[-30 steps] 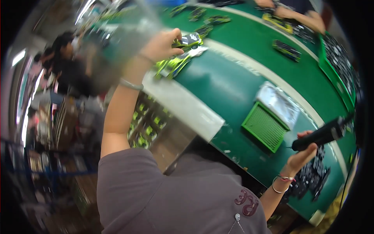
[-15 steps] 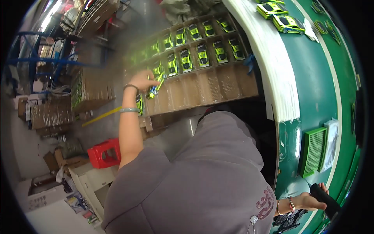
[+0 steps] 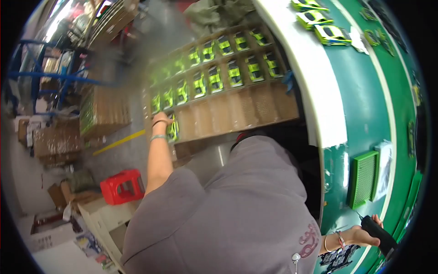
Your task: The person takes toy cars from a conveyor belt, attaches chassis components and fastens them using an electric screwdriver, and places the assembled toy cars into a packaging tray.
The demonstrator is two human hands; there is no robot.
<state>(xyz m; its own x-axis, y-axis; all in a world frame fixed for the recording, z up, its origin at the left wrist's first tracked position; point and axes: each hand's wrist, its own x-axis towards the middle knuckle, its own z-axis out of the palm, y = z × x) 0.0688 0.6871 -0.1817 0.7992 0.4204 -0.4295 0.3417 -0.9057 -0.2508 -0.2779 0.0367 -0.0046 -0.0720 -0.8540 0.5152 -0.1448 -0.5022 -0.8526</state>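
My left hand (image 3: 162,120) reaches down into a divided cardboard box (image 3: 221,110). Its fingers are closed at the upper end of a yellow-green toy car (image 3: 173,130), which lies in the left compartment of the nearest row; the fingertips are partly hidden. In the two rows beyond stand several like cars, among them a toy car (image 3: 215,79). At the lower right, my right hand (image 3: 362,236) is wrapped round a black electric screwdriver (image 3: 381,236), its thin bit pointing up and to the left over the green workbench (image 3: 340,219).
On the bench lie a green perforated tray (image 3: 365,179) and more toy cars (image 3: 332,34) at the far end. A white sheet (image 3: 319,86) covers the bench's near edge. Left of me stand a red stool (image 3: 122,187) and wrapped cartons (image 3: 59,139). Dark parts (image 3: 338,258) sit below my right wrist.
My left hand has moved down and left with the toy car, into the nearest row's left compartment. My right hand still holds the screwdriver in nearly the same place.
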